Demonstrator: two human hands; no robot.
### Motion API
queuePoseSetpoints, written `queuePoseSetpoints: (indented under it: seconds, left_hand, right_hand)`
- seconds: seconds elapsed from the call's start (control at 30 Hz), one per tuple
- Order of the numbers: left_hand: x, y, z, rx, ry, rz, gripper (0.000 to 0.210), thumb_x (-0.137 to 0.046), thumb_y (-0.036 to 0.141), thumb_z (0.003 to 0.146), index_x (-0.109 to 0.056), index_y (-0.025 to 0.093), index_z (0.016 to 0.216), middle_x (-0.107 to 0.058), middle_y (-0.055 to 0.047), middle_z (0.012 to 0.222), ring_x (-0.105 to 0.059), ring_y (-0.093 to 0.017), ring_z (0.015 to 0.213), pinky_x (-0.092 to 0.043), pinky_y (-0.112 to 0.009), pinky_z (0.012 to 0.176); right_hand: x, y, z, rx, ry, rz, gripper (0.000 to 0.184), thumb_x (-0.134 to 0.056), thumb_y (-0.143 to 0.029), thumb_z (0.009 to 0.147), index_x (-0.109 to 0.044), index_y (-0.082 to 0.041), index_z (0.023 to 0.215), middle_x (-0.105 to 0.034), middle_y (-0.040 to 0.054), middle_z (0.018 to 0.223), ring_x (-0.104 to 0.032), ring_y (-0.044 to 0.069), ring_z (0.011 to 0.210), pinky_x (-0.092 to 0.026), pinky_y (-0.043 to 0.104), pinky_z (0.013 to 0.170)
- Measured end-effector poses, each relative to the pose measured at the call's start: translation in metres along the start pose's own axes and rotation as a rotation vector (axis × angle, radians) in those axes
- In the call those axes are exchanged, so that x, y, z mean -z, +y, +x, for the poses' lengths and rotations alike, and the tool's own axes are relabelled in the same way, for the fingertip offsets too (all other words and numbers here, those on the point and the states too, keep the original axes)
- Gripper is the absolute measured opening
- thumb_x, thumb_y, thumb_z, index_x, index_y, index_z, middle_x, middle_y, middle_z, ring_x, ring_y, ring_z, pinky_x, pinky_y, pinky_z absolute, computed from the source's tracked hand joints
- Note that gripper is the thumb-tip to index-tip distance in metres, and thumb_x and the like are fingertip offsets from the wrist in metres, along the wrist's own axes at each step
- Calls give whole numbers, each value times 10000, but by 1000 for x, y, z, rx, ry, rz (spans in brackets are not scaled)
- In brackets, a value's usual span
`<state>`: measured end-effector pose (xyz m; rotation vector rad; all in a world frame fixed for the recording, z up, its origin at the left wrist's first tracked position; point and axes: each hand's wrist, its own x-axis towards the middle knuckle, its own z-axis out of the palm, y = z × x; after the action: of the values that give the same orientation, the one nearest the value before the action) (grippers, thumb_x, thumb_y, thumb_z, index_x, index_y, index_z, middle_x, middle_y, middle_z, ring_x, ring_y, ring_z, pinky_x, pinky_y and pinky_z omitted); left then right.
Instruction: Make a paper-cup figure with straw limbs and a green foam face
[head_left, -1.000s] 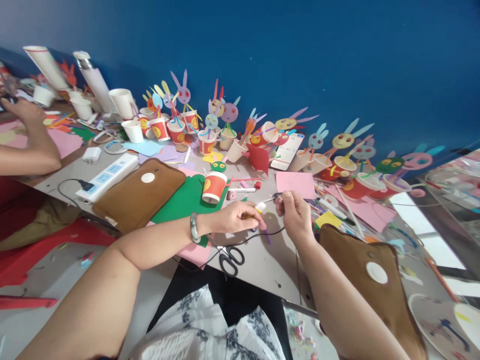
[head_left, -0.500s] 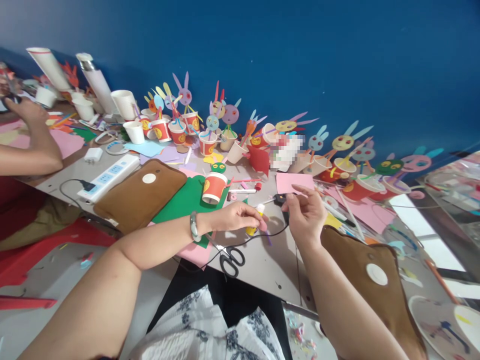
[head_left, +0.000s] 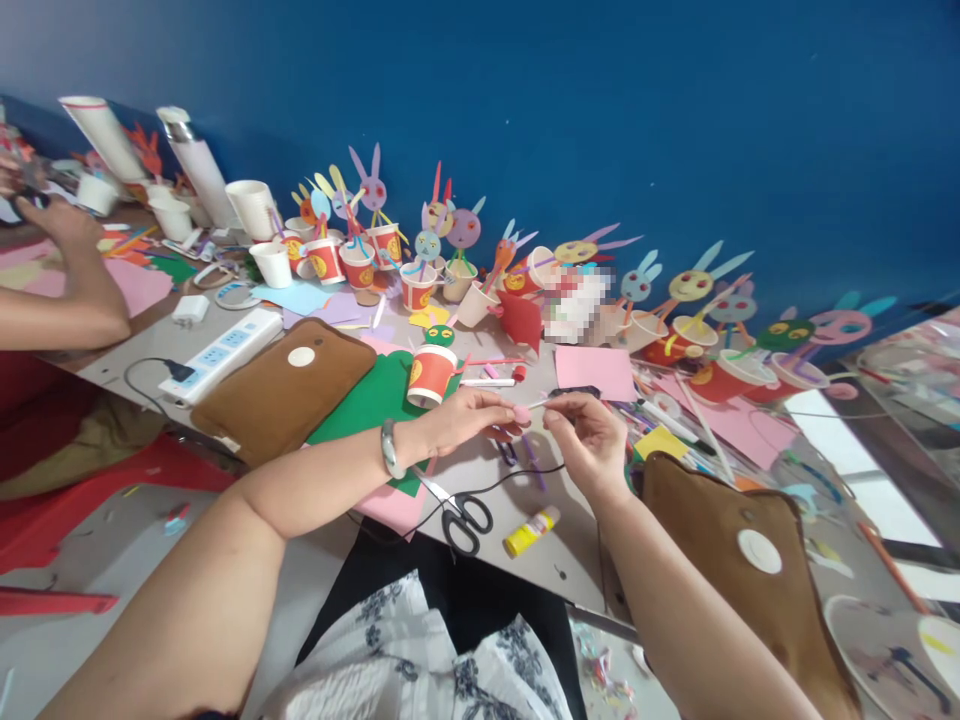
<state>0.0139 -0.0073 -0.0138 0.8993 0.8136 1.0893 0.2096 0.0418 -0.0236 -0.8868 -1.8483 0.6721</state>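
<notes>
My left hand [head_left: 480,418] reaches in from the left, a bangle on its wrist, fingertips closed on a small pink paper piece [head_left: 520,413]. Facing it, my right hand [head_left: 591,440] pinches the end of a thin white stick [head_left: 538,405], whose other end meets the pink piece. Below the hands, a yellow glue stick [head_left: 531,532] lies on the table. Black-handled scissors [head_left: 466,522] rest left of it by the front edge. Behind my left hand stands a red paper cup [head_left: 433,375] with a green paper head [head_left: 439,335]. A dark object [head_left: 577,391] is partly hidden behind my right fingers.
Several paper-rabbit cups [head_left: 360,265] line the blue wall. Brown pouches [head_left: 281,390] lie on both sides, with green paper [head_left: 360,400] and a power strip [head_left: 221,355] at left. A black cable [head_left: 517,480] crosses the table. Another person's hand [head_left: 71,225] works far left.
My right hand has moved left and its fingers have closed on the thin white stick. The glue stick, earlier behind my left hand, now lies nearer the front edge.
</notes>
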Motion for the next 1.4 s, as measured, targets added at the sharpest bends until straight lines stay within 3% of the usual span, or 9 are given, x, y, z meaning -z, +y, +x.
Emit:
queuePoseSetpoints:
  seconds: [0.27, 0.57, 0.73, 0.83, 0.97, 1.03, 1.1, 1.3, 1.4]
  left_hand:
    - [4, -2, 5, 6, 45, -11, 347, -834, 408, 713, -742, 96, 834, -704, -72, 828, -653, -142, 790, -538, -310, 749]
    - [8, -3, 9, 24, 89, -27, 341, -844, 376, 709, -703, 88, 825, -680, -45, 756, -638, -114, 696, -538, -277, 685]
    - [8, 2, 6, 54, 113, -2, 174, -740, 252, 805, -701, 82, 811, -705, -58, 786, -649, -103, 646, -540, -269, 672]
    - [9, 3, 6, 57, 129, -7, 132, -694, 225, 822, -701, 94, 835, -714, -51, 791, -661, -108, 662, -549, -264, 680]
    - [9, -2, 6, 48, 117, 8, 133, -684, 225, 815, -706, 101, 858, -722, -52, 805, -653, -102, 665, -555, -273, 703]
    - [9, -5, 7, 58, 113, 22, 130, -689, 223, 804, -705, 101, 845, -723, -53, 802, -650, -104, 658, -554, -278, 698]
    - [10, -6, 9, 68, 128, 30, 129, -696, 221, 790, -704, 98, 827, -720, -51, 784, -646, -105, 652, -553, -276, 690]
    - [16, -3, 14, 24, 171, 36, 213, -754, 278, 741, -705, 92, 832, -714, -50, 766, -639, -102, 647, -551, -266, 674]
    - [17, -3, 14, 26, 159, 44, 233, -762, 289, 733, -710, 89, 841, -712, -50, 778, -640, -104, 646, -558, -269, 671]
  right_hand:
    - [-9, -8, 3, 419, -3, -343, 98, -650, -199, 849, -605, -240, 927, -638, -19, 705, -602, 179, 677, -476, 386, 774]
    - [-15, 0, 6, 493, -8, -360, 161, -652, -196, 836, -591, -230, 981, -634, -13, 720, -614, 185, 682, -485, 383, 754]
    - [31, -50, 7, 368, 13, -357, 170, -645, -254, 871, -633, -231, 1039, -684, 26, 857, -660, 193, 752, -527, 371, 755]
    - [71, -81, -38, 438, -264, -543, 374, -717, -394, 858, -629, -245, 1190, -715, 87, 1092, -681, 267, 997, -530, 432, 883]
    - [84, -67, -140, 654, -269, -719, 455, -559, -612, 916, -643, -272, 1206, -695, 119, 1219, -619, 301, 1201, -455, 493, 1050]
    - [73, -43, -178, 546, -333, -845, 304, -612, -440, 940, -643, -277, 1195, -697, 111, 1251, -612, 279, 1229, -426, 478, 1091]
    - [61, -23, -193, 513, -353, -904, 342, -669, -193, 896, -617, -254, 1228, -675, 137, 1305, -585, 290, 1285, -422, 490, 1103]
    - [60, -28, -158, 488, -412, -799, 282, -553, -121, 938, -622, -209, 1197, -671, 143, 1309, -561, 272, 1322, -380, 544, 1154]
    - [71, -31, -127, 523, -409, -915, 373, -544, -52, 903, -622, -230, 1221, -602, 157, 1412, -516, 309, 1366, -386, 574, 1138]
